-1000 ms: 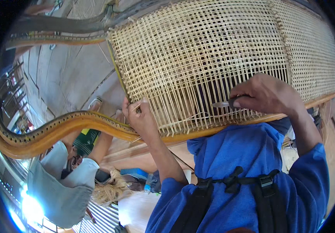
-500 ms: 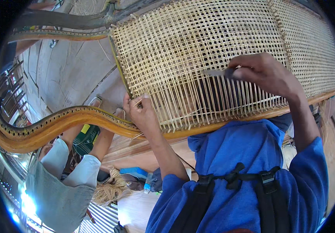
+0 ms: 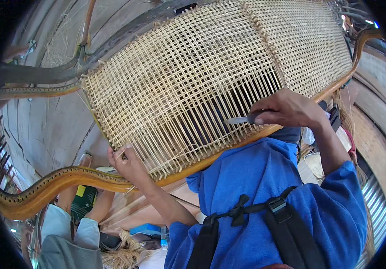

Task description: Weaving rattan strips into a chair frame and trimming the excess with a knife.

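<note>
A pale woven cane panel (image 3: 179,67) is stretched on a curved wooden frame (image 3: 81,174) that has a row of small holes. Toward the near rail the panel has parallel strands (image 3: 193,136) without cross weaving. My right hand (image 3: 288,109) is closed round the dark handle of a knife (image 3: 238,120), whose blade points left over these strands near the rail. At the panel's near left corner, the fingers of my left hand (image 3: 129,162) are pinched together around what looks like a thin cane strand (image 3: 120,154); its full length is hard to make out.
Another person's legs (image 3: 70,226) are at the lower left, beyond the curved rail. A bundle of loose fibre (image 3: 123,251), a blue item (image 3: 146,228) and a water bottle (image 3: 164,237) lie below. Dark wooden bars (image 3: 45,74) run along the far left.
The whole view has turned, so the panel appears lower and tilted. My right hand has brought the knife from the woven edge toward the near rail. My left hand stays at the corner.
</note>
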Demonstrator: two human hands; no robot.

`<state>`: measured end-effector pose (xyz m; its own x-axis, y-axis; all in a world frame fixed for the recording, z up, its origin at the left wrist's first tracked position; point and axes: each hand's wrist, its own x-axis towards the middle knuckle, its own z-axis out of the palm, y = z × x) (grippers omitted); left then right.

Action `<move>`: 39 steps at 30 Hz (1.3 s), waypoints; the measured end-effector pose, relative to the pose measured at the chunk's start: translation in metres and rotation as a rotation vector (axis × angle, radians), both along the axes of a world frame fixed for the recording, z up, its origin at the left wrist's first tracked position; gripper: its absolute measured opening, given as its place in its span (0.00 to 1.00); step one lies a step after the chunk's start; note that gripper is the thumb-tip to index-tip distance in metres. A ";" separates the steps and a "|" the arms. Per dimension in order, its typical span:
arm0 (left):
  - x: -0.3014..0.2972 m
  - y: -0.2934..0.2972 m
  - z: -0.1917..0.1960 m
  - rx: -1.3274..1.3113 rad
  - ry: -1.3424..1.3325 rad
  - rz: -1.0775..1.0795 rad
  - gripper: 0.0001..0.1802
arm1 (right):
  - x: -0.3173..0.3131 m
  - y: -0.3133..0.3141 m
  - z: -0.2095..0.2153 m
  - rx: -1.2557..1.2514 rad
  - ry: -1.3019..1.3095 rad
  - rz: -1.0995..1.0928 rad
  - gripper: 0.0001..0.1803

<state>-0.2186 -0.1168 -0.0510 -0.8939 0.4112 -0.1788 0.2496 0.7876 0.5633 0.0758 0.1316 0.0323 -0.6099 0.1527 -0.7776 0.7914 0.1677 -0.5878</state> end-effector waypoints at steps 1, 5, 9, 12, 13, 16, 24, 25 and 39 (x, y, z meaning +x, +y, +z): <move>0.001 0.000 -0.001 -0.001 0.008 -0.009 0.09 | -0.011 0.004 0.001 -0.005 0.036 0.056 0.17; -0.001 -0.006 -0.003 0.023 -0.016 -0.023 0.10 | -0.028 0.012 -0.012 0.264 0.087 -0.001 0.14; 0.024 0.006 0.035 -0.040 0.163 -0.072 0.14 | 0.001 -0.001 -0.015 0.187 0.170 -0.516 0.17; 0.063 0.031 0.064 0.076 0.409 -0.251 0.16 | 0.015 -0.040 -0.034 -0.077 0.100 -0.664 0.16; 0.074 0.038 0.066 0.157 0.372 -0.339 0.15 | 0.004 -0.048 -0.026 -0.220 0.019 -0.743 0.12; 0.105 0.079 0.026 0.271 -0.030 -0.578 0.06 | 0.005 -0.081 -0.055 0.014 0.212 -0.629 0.23; 0.114 0.120 -0.014 0.047 0.174 -0.952 0.07 | -0.004 -0.071 -0.040 -0.217 0.079 -0.740 0.21; 0.115 0.121 -0.015 0.047 0.162 -0.958 0.07 | -0.003 -0.071 -0.046 -0.163 0.104 -0.724 0.19; 0.118 0.128 -0.022 0.073 0.091 -1.006 0.07 | 0.009 -0.062 -0.042 -0.147 0.103 -0.831 0.18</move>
